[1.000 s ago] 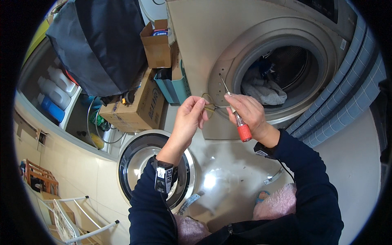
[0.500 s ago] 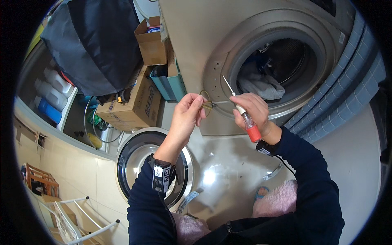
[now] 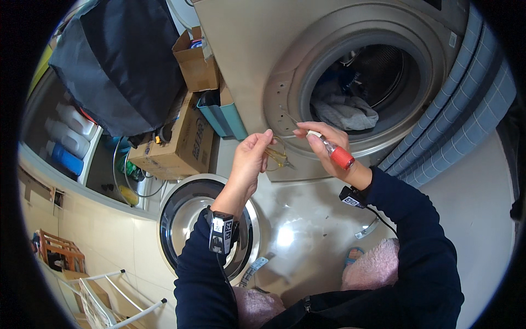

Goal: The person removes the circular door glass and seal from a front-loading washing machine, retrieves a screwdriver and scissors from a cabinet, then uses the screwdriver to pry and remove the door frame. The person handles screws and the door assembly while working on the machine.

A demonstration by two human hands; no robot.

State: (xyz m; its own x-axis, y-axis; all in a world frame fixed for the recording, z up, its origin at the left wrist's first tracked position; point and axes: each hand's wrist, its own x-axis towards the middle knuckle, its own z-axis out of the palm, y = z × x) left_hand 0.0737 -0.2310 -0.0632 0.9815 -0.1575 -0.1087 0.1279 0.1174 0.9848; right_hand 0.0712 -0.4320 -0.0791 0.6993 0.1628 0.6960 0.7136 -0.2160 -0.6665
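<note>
My left hand (image 3: 250,158) pinches one loop of a pair of small scissors with yellowish handles (image 3: 282,160); the short metal blades hang down to the right. My right hand (image 3: 332,134) is closed round a screwdriver (image 3: 341,157) with a red and clear handle and a white collar. Its thin shaft slants up and left in front of the washing machine's front (image 3: 282,123), beside a row of small holes left of the door opening. Whether the tip touches the panel I cannot tell. Inside the drum lies grey cloth (image 3: 348,111).
A detached round washer door (image 3: 183,203) lies on the floor under my left forearm. Cardboard boxes (image 3: 183,142), a teal bin (image 3: 227,118) and a shelf with bottles (image 3: 68,156) stand at the left. A blue checked curtain (image 3: 455,131) hangs at the right. A white rack (image 3: 126,301) is lower left.
The scissors have swung so their blades point lower and farther right. My right hand has tilted the screwdriver, bringing its shaft close to the panel's holes. The view has shifted slightly.
</note>
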